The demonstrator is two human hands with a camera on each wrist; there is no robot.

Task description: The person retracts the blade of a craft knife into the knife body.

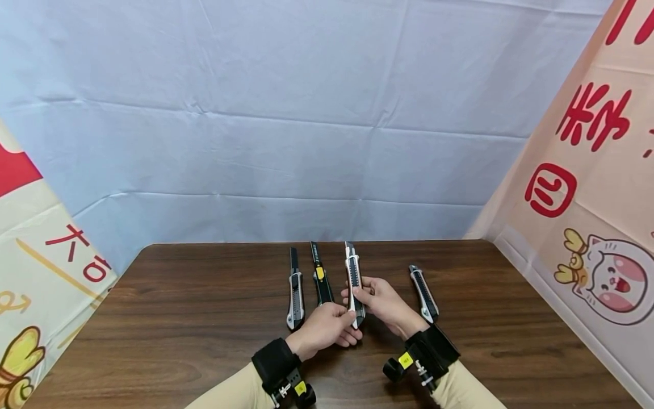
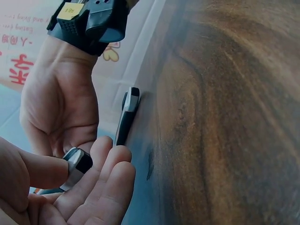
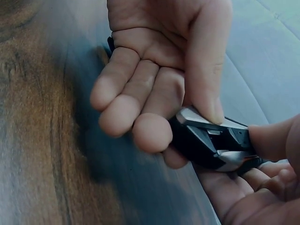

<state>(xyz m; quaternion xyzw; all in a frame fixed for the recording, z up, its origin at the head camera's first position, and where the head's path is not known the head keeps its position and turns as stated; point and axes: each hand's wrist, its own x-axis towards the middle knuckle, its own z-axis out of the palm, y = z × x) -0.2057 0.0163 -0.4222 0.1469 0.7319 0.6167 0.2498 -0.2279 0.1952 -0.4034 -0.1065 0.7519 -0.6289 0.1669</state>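
Observation:
A silver-and-black utility knife (image 1: 353,270) is held up between both hands, its blade end toward the back of the table. My left hand (image 1: 327,328) pinches the near end, thumb on top and fingers beneath. Higher along the handle, my right hand (image 1: 384,304) grips the knife from the right with its thumb on the upper face. In the left wrist view the knife's butt end (image 2: 78,164) shows between left thumb and fingers. Close up in the right wrist view, the knife (image 3: 206,140) has the right thumb (image 3: 208,79) pressed on its silver edge.
Left of the hands lie a grey-and-black utility knife (image 1: 295,301) and a black one with a yellow slider (image 1: 321,275), partly behind the left hand. Another utility knife (image 1: 424,294) rests beyond the right wrist. A pale cloth (image 1: 306,142) hangs behind the brown table (image 1: 204,295).

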